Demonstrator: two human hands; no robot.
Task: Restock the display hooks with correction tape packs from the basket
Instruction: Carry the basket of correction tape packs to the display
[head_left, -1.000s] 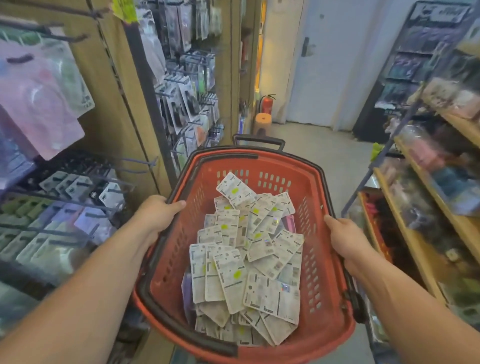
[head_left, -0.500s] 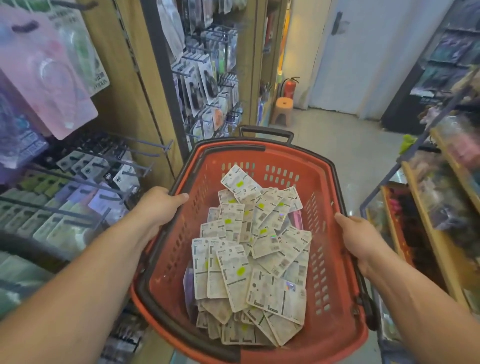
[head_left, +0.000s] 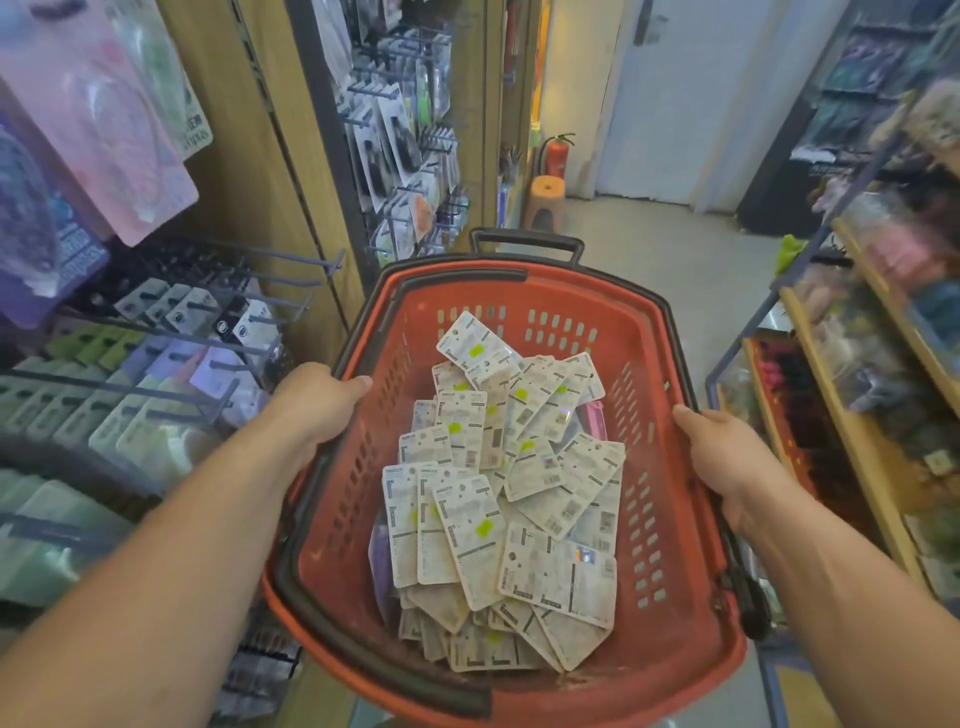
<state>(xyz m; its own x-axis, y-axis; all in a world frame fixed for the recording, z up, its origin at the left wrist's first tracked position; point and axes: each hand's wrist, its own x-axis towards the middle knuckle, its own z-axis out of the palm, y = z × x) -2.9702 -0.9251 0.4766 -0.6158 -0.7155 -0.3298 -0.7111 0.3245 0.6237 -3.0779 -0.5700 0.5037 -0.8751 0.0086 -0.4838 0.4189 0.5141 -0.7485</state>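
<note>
A red basket (head_left: 675, 649) of correction tape packs (head_left: 498, 493) is held at both sides in a shop aisle
The left rim is gripped by the left hand (head_left: 317, 400), its fingers curled over the edge, and the right rim is clasped by the right hand (head_left: 727, 447), thumb laid on top. The packs are heaped loose inside the basket, printed backs up. Just left of it, display hooks (head_left: 291, 280) are hung with carded goods. Farther down the aisle, an orange stool (head_left: 545, 195) and a red fire extinguisher (head_left: 557, 156) are seen beside a pale door (head_left: 675, 93)

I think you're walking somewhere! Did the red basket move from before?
Yes, a little: the basket now sits lower and nearer you, judged against the orange stool and the hanging packs.
</note>
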